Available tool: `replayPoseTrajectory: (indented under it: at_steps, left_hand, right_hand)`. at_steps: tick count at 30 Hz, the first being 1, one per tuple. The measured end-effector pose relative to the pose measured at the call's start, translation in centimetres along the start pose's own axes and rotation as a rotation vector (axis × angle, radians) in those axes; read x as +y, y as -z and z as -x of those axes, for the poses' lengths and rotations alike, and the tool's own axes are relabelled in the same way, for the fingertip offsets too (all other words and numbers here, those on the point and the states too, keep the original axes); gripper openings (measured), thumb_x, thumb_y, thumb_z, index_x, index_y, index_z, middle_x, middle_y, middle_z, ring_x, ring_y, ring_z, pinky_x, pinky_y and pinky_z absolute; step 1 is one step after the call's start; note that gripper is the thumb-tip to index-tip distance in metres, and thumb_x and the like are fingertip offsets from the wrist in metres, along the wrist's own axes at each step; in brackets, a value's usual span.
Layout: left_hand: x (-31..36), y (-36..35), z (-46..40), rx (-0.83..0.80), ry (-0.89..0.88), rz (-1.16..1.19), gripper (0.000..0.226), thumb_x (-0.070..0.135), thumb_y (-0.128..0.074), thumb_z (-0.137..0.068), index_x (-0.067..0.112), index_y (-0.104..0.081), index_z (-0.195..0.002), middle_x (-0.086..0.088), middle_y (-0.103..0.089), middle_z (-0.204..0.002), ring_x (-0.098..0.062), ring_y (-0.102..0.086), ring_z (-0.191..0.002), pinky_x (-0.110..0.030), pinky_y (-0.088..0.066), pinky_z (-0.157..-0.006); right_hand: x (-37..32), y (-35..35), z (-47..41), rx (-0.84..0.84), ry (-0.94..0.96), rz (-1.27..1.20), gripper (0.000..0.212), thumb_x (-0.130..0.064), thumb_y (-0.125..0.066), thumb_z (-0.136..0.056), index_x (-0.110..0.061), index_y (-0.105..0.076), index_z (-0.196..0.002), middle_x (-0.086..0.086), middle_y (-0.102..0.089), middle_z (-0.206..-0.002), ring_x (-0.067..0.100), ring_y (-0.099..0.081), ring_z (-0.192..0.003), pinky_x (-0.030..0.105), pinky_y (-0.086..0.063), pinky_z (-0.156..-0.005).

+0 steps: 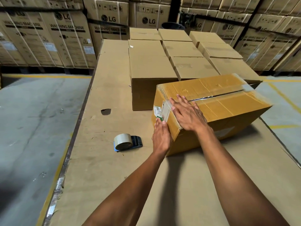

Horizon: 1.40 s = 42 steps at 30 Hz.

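Fingers [180, 101] of right hand [189, 115] straight and spread, pressed flat on the box [228, 103] top at its near-left end; likely smoothing clear tape over the edge. Left hand [160, 136] flat too, fingers together against the end face below the label [158, 112], bracing the box against the push. Box sits askew toward the table's [105, 168] right edge, top seam partly taped. One tape dispenser [127, 141] lies left of the box, apart from it, within easy reach. Plain boxes [146, 70] along the far edge: eight by my count. Hands: two, neither gripping anything.
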State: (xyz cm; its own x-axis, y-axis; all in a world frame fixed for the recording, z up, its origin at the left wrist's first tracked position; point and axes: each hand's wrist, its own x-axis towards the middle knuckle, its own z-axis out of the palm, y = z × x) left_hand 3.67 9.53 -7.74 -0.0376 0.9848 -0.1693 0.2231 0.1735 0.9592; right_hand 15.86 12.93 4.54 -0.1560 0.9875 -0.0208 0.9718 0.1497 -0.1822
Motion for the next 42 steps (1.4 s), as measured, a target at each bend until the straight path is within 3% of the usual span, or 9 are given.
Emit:
replayPoseTrajectory:
  at_steps: [7,11,17,24,27,32,34,37,42]
  left_hand:
    - [5.5,0.3,-2.5,0.049,0.198,0.425,0.106,0.09,-0.044,-0.093,0.037,0.002,-0.173,-0.007,-0.034,-0.176,-0.036,-0.038,-0.159,-0.052,-0.034,-0.128]
    - [5.5,-0.9,-4.5,0.025,0.288,0.652,0.129,0.101,-0.06,-0.072,0.044,0.0,-0.172,-0.006,-0.043,-0.17,-0.034,-0.049,-0.151,-0.056,-0.042,-0.123]
    - [2.7,-2.1,-5.1,0.035,0.267,0.742,0.081,0.073,-0.047,-0.098,0.043,-0.023,-0.17,0.0,-0.048,-0.166,-0.026,-0.052,-0.147,-0.052,-0.041,-0.124]
    - [2.5,-2.9,-7.8,0.081,0.271,0.767,0.116,0.106,-0.06,-0.065,0.041,-0.045,-0.161,0.0,-0.058,-0.158,-0.029,-0.061,-0.139,-0.057,-0.051,-0.115]
    - [2.1,-3.2,-8.1,0.137,0.269,0.757,0.117,0.107,-0.059,-0.062,0.042,-0.044,-0.159,0.001,-0.055,-0.159,-0.029,-0.059,-0.141,-0.057,-0.049,-0.118]
    - [2.5,-1.8,-6.2,0.141,0.268,0.569,0.061,0.067,-0.039,-0.108,0.043,-0.038,-0.165,0.003,-0.047,-0.167,-0.027,-0.049,-0.149,-0.054,-0.04,-0.126]
    - [3.5,-1.4,-5.5,0.145,0.248,0.54,0.07,0.073,-0.038,-0.105,0.042,-0.033,-0.167,0.003,-0.043,-0.171,-0.027,-0.044,-0.155,-0.054,-0.037,-0.128]
    - [6.2,-0.9,-4.0,0.205,0.042,0.392,0.078,0.079,-0.03,-0.103,0.044,-0.019,-0.171,0.01,-0.021,-0.181,-0.018,-0.022,-0.166,-0.047,-0.019,-0.133]
    - [6.3,-1.9,-2.4,0.159,-0.248,0.214,0.067,0.058,-0.015,-0.113,0.03,-0.008,-0.174,0.013,-0.005,-0.182,-0.003,-0.002,-0.167,-0.048,-0.006,-0.137]
  right_hand:
    - [-1.1,0.2,-2.0,0.01,-0.317,-0.093,0.102,-0.091,-0.012,-0.09,-0.028,0.001,-0.17,0.0,0.011,-0.177,0.024,0.009,-0.164,0.059,0.003,-0.13]
    - [-1.3,0.0,-2.9,0.038,-0.404,-0.089,0.102,-0.091,-0.016,-0.089,-0.032,-0.003,-0.17,0.004,0.009,-0.178,0.028,0.007,-0.164,0.06,0.0,-0.128]
    - [-0.8,-0.7,-3.6,0.038,-0.407,-0.045,0.069,-0.064,-0.019,-0.107,-0.038,-0.004,-0.169,0.001,0.007,-0.178,0.028,0.006,-0.165,0.06,0.0,-0.129]
    - [-1.3,-0.5,-3.4,0.064,-0.444,-0.043,0.101,-0.092,-0.015,-0.089,-0.032,-0.003,-0.17,0.002,0.007,-0.178,0.028,0.005,-0.165,0.059,-0.001,-0.128]
    - [-1.2,-0.6,-3.6,0.062,-0.446,-0.038,0.09,-0.084,-0.018,-0.095,-0.034,-0.004,-0.17,0.003,0.007,-0.178,0.029,0.005,-0.165,0.06,-0.002,-0.129]
    - [-0.9,-1.0,-3.7,0.063,-0.419,-0.023,0.073,-0.069,-0.018,-0.104,-0.037,-0.004,-0.169,0.003,0.006,-0.178,0.031,0.005,-0.164,0.064,-0.002,-0.129]
    - [-1.0,-0.8,-3.6,0.072,-0.427,-0.028,0.081,-0.076,-0.016,-0.1,-0.036,-0.004,-0.169,0.003,0.006,-0.178,0.031,0.006,-0.164,0.063,-0.001,-0.129]
    - [-1.3,-0.6,-3.4,0.078,-0.436,-0.027,0.095,-0.088,-0.015,-0.092,-0.033,-0.004,-0.17,0.004,0.008,-0.178,0.03,0.005,-0.164,0.061,-0.001,-0.128]
    - [-1.0,-0.7,-3.5,0.067,-0.43,-0.026,0.082,-0.079,-0.017,-0.099,-0.038,-0.005,-0.169,0.004,0.006,-0.178,0.031,0.005,-0.165,0.062,-0.001,-0.129]
